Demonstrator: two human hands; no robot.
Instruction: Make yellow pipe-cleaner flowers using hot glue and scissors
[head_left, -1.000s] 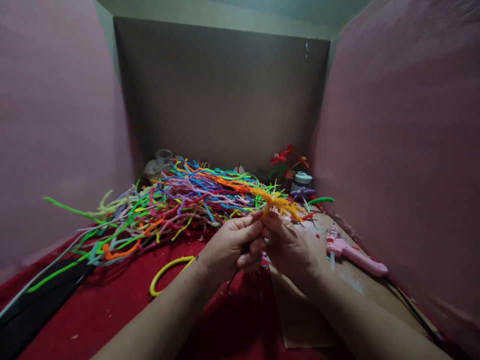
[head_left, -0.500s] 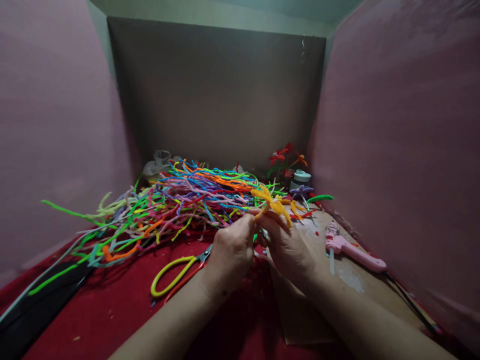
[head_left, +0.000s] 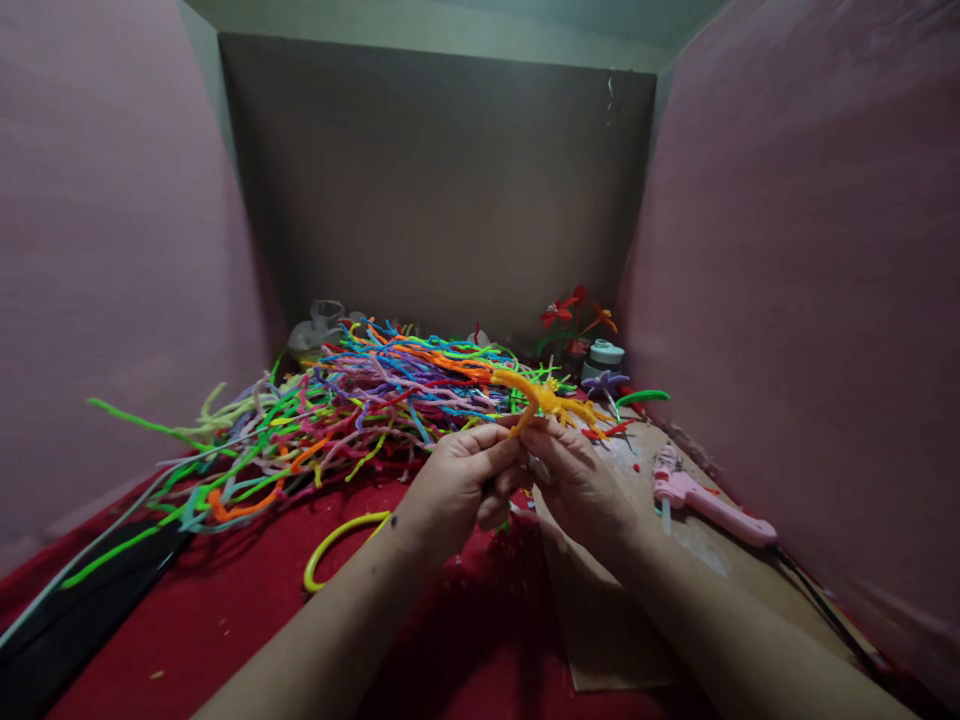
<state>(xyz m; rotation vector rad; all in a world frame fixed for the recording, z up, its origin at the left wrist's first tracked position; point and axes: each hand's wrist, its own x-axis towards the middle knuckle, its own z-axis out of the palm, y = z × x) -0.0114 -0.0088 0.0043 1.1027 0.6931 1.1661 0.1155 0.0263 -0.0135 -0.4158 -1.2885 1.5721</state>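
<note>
A yellow-orange pipe-cleaner flower [head_left: 553, 402] is between my two hands, its petals spreading above my fingertips. My left hand [head_left: 469, 475] pinches a petal at the flower's left side with thumb and forefinger. On the other side my right hand [head_left: 574, 470] is closed around the flower's lower part, where its fingers hide the stem. Both hands meet over the red cloth [head_left: 465, 610]. Beneath my left forearm lie scissors with a yellow handle loop [head_left: 322, 550], mostly covered.
A large heap of coloured pipe cleaners [head_left: 390, 390] spreads behind and left. To the right, a pink glue gun [head_left: 709, 505] lies on a brown board [head_left: 607, 630]. Farther back are a purple flower [head_left: 604, 384], a lidded jar [head_left: 606, 355] and red flowers [head_left: 559, 312]. Pink walls [head_left: 810, 300] flank the space.
The flower has turned, so one petal now points left and others right. My left hand has rolled, showing its thumb and fingers, and its forearm now covers more of the scissors.
</note>
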